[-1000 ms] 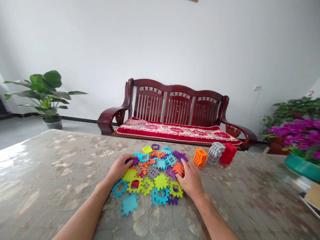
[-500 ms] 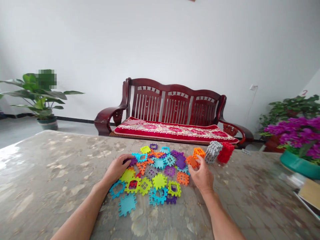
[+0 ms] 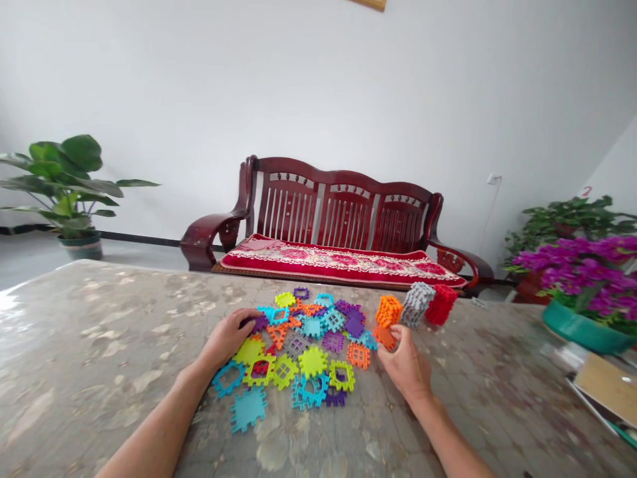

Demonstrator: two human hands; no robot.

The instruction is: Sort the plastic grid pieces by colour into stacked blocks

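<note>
Many colourful plastic interlocking tiles with notched edges lie in a loose spread on the table. My right hand [image 3: 407, 364] pinches a solid orange tile [image 3: 384, 337] between thumb and fingers, just in front of a stack of orange tiles [image 3: 389, 311]. At the left edge of the spread rests my left hand [image 3: 229, 338], its thumb and fingers apart, fingertips touching or very near a purple tile [image 3: 259, 322]. Close to it lie a lime tile [image 3: 250, 349] and an orange triangle-cutout tile [image 3: 277, 335]. An orange window tile [image 3: 358, 356] lies left of my right hand.
Beside the orange stack stand a grey stack [image 3: 417, 304] and a red stack [image 3: 441, 305]. Purple flowers in a teal pot [image 3: 587, 328] and a brown board [image 3: 604, 388] are on the right. A wooden bench [image 3: 343, 206] stands behind the patterned tabletop [image 3: 124, 345].
My right hand has drawn back slightly from the orange stack, with the orange tile in its fingers. My left hand stays by the purple tile. The view has shifted slightly.
</note>
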